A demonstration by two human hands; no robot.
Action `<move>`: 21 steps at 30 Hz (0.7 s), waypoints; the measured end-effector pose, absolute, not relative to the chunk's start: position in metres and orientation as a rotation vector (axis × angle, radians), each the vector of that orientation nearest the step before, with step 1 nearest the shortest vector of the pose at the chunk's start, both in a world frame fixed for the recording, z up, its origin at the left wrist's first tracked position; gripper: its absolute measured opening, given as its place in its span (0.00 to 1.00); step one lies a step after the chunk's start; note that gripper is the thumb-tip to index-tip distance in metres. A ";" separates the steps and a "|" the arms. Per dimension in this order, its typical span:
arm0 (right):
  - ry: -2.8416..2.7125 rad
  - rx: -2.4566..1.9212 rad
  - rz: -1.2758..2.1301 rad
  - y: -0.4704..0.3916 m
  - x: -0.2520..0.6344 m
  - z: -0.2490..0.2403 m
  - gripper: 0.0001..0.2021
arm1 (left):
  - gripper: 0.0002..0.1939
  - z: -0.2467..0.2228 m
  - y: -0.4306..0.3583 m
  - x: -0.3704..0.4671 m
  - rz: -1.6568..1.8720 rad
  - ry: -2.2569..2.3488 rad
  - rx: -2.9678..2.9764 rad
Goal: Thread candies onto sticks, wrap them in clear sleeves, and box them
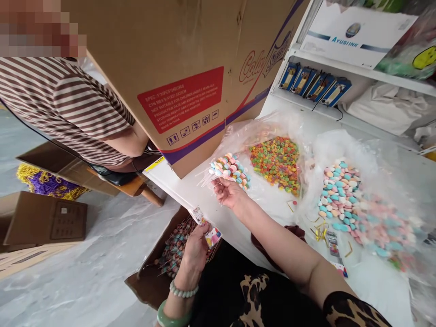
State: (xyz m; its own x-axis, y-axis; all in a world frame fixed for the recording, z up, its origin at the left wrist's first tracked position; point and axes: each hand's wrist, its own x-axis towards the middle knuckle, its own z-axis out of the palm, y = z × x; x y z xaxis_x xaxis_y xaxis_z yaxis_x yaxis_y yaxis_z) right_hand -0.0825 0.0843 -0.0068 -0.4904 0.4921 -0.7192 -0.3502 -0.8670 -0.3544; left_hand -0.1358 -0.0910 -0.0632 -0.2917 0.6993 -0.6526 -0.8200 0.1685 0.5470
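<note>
My left hand (196, 243), with a bead bracelet and a green bangle at the wrist, is closed on a small printed packet (214, 236) at the table's front edge. Farther forward, my right hand (229, 192) has its fingers pinched at the white stick of a lollipop. They touch the stick ends of a pile of pastel lollipops (232, 166) in pink, white, blue and orange. How many sticks the fingers grip cannot be made out. Below my left hand stands an open carton (145, 272) holding many wrapped lollipops (173, 250).
A large cardboard box (190, 36) stands on the table at the left. Clear bags hold ring-shaped candies (277, 163) and pastel candies (340, 193). Gold twist ties (319, 231) and another packet (333, 245) lie at right. A person in a striped shirt (68, 104) sits beyond the box.
</note>
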 end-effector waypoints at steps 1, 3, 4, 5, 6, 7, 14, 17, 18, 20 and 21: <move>-0.222 -1.196 2.338 0.085 -0.082 -0.007 0.04 | 0.10 -0.063 -0.093 -0.137 1.476 1.133 -0.156; -0.249 -1.189 2.320 0.087 -0.080 -0.006 0.05 | 0.11 -0.063 -0.095 -0.138 1.447 1.145 -0.183; -0.269 -1.183 2.312 0.086 -0.078 -0.005 0.05 | 0.11 -0.063 -0.095 -0.139 1.439 1.141 -0.190; -0.292 -1.176 2.305 0.085 -0.075 -0.004 0.05 | 0.10 -0.062 -0.095 -0.139 1.437 1.128 -0.190; -0.309 -1.168 2.299 0.083 -0.071 -0.003 0.06 | 0.10 -0.061 -0.094 -0.139 1.440 1.107 -0.182; -0.346 -1.163 2.290 0.080 -0.065 -0.003 0.07 | 0.10 -0.058 -0.092 -0.138 1.446 1.083 -0.164; -1.216 -1.199 1.897 0.041 0.018 -0.018 0.06 | 0.13 -0.030 -0.076 -0.130 1.475 1.070 -0.008; -1.307 -1.300 1.821 0.030 0.063 -0.031 0.08 | 0.14 -0.029 -0.070 -0.121 1.426 1.072 0.029; -1.324 -1.329 1.790 0.028 0.077 -0.036 0.08 | 0.14 -0.031 -0.068 -0.117 1.423 1.082 0.034; -1.375 -1.376 1.707 0.027 0.103 -0.044 0.08 | 0.15 -0.035 -0.064 -0.109 1.436 1.105 0.037; -1.412 -1.404 1.660 0.027 0.115 -0.048 0.08 | 0.16 -0.038 -0.061 -0.105 1.443 1.113 0.035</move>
State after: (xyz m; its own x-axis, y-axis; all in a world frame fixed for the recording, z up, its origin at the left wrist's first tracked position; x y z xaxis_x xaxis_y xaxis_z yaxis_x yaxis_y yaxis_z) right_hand 0.1148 0.0268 -0.0477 -0.3097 0.8807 -0.3584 0.2127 -0.3032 -0.9289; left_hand -0.1045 -0.0614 -0.0377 -0.2486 0.7813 -0.5725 -0.7518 0.2170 0.6226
